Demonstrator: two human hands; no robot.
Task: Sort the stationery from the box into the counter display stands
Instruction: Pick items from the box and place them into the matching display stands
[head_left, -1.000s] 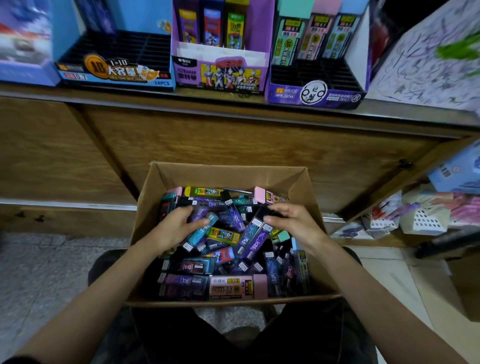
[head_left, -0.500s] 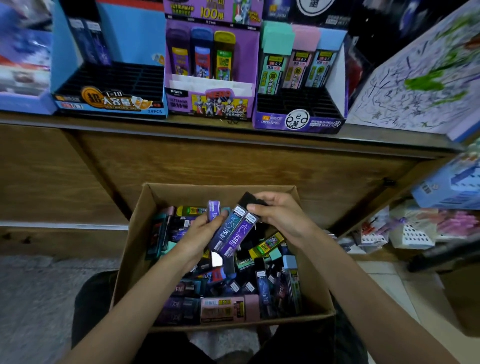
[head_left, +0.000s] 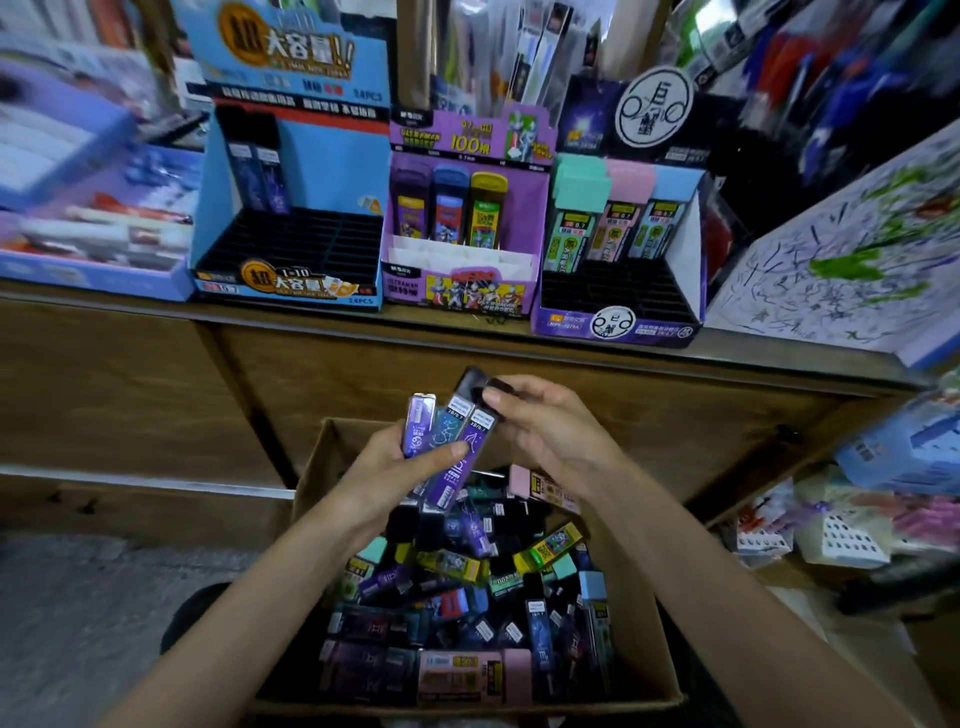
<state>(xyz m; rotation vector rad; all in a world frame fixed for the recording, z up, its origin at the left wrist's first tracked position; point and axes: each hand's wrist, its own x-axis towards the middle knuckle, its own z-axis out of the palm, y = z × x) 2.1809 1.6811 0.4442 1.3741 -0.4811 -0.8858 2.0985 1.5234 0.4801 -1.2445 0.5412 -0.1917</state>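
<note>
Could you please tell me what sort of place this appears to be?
Probably a stationery shop: branded display stands sit on a wooden counter, packaged goods hang behind them, and a cardboard box of assorted pencil-lead cases sits below.

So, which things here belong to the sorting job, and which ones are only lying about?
For the job: cardboard box, three cases held by left hand, tops pinched by right hand, blue stand, purple stand, dark stand.
Lying about: scribbled sheet, blue tray at far left, white basket on the lower shelf.
</note>
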